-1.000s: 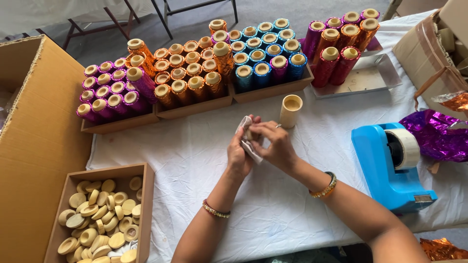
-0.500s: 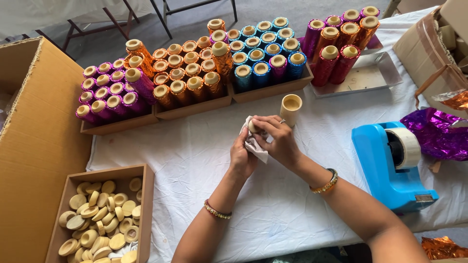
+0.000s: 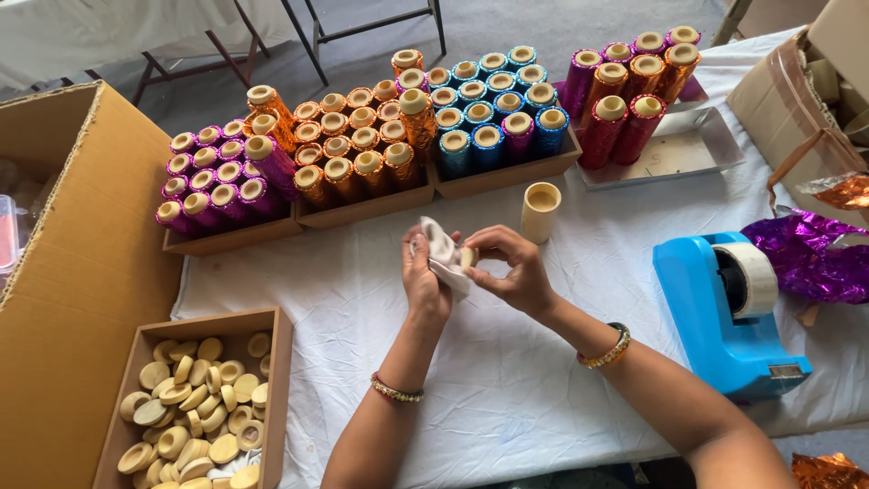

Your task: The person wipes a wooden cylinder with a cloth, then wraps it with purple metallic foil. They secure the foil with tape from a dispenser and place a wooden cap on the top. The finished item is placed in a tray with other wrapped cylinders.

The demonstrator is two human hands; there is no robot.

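Hands meet over the middle of a counter (image 3: 362,299) draped in white cloth: the left hand (image 3: 424,282) is curled around a crumpled white rag (image 3: 445,255), while the right hand (image 3: 509,270) pinches a small cream-coloured plug (image 3: 468,258) between thumb and fingertips, pressing it against the rag. The plug is short, round and matte, only its end showing. Both wrists carry beaded bangles.

Just beyond the hands stands one bare cream tube (image 3: 540,212), upright, open at the top and smooth-sided. Behind it, shallow cardboard trays hold upright tubes wrapped in glittering foil: magenta tubes (image 3: 213,181) at left, orange tubes (image 3: 358,149) in the middle, blue tubes (image 3: 493,113) beside them. More magenta and orange ones stand on a metal tray (image 3: 688,154) farther right.

At lower left, a wooden box (image 3: 276,362) is heaped with loose cream discs (image 3: 195,398), flat and round. A large corrugated carton (image 3: 63,299) fills the left edge. To the right sits a blue plastic tape dispenser (image 3: 720,317) with a white roll, and crinkled purple foil (image 3: 810,258) lies beyond it.
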